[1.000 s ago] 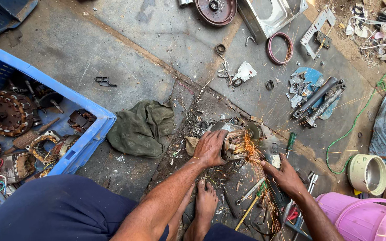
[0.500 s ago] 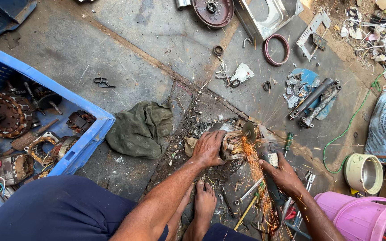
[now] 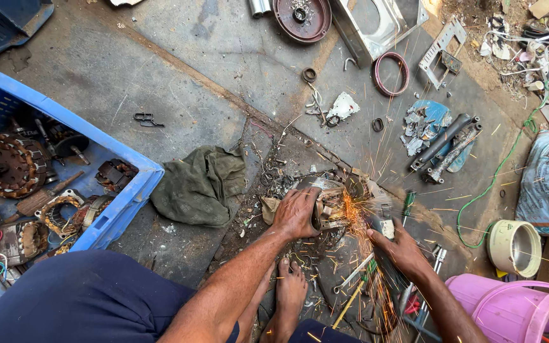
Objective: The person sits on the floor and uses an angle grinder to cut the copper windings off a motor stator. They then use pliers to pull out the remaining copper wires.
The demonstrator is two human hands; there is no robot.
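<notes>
While sparks fly, metal housing [image 3: 325, 206] lies sideways, open end rightward.

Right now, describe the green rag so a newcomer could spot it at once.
Start at the big blue plastic crate on the left of the concrete floor. Just past its right corner lies the crumpled olive-green cloth rag, left of the left hand. It is the only soft thing among metal scraps.

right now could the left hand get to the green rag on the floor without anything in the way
Probably yes. The left hand grips the metal part being ground, and the green rag lies just to its left on bare floor, with only small scraps between. It would have to let go of the part first.
</notes>
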